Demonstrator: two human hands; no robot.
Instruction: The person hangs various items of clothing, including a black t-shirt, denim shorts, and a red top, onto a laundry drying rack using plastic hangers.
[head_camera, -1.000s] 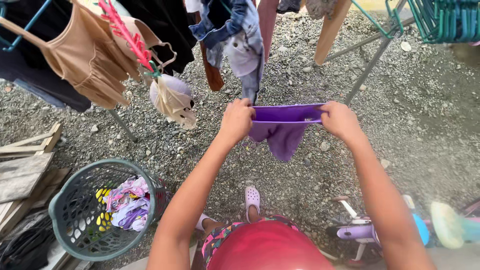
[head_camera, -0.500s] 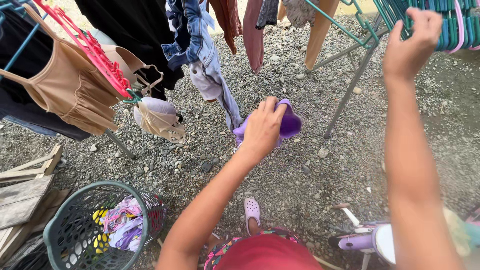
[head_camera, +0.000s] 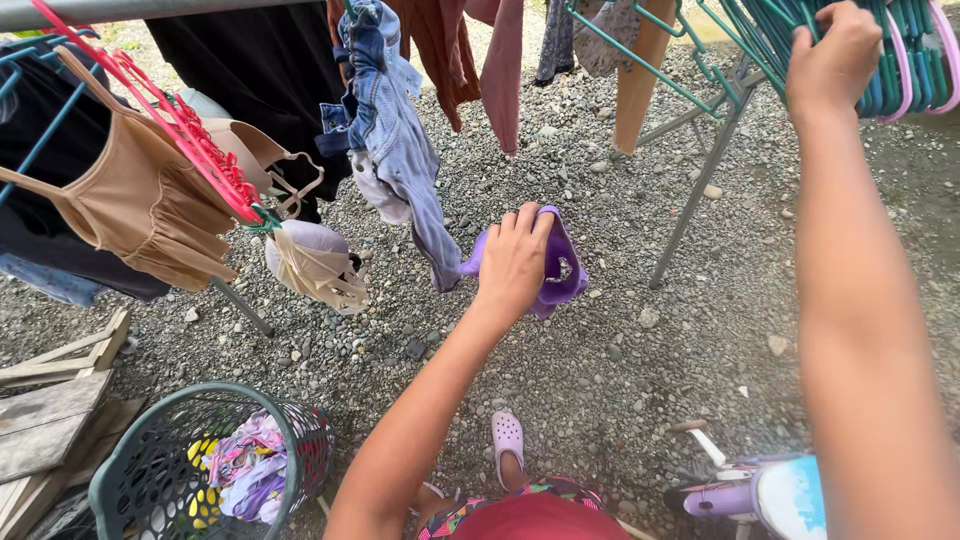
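Observation:
My left hand (head_camera: 513, 262) is closed around a small purple garment (head_camera: 561, 264), held bunched in front of me over the gravel. My right hand (head_camera: 833, 52) is raised to the upper right, its fingers curled onto a bunch of green and pink plastic hangers (head_camera: 900, 45) that hang from a rack. Clothes hang along a rail ahead: a tan camisole (head_camera: 135, 205) on a red hanger, a denim piece (head_camera: 395, 130) and dark garments.
A dark green laundry basket (head_camera: 140, 470) with colourful clothes stands at the lower left beside wooden boards (head_camera: 45, 400). A metal rack leg (head_camera: 695, 190) slants down to the gravel. A purple toy tricycle (head_camera: 745, 495) sits at the lower right. My foot in a light clog (head_camera: 507, 436) is below.
A second ago both hands stretched the purple garment out flat. My right hand let go and rose to the hangers; my left hand now holds the garment bunched up.

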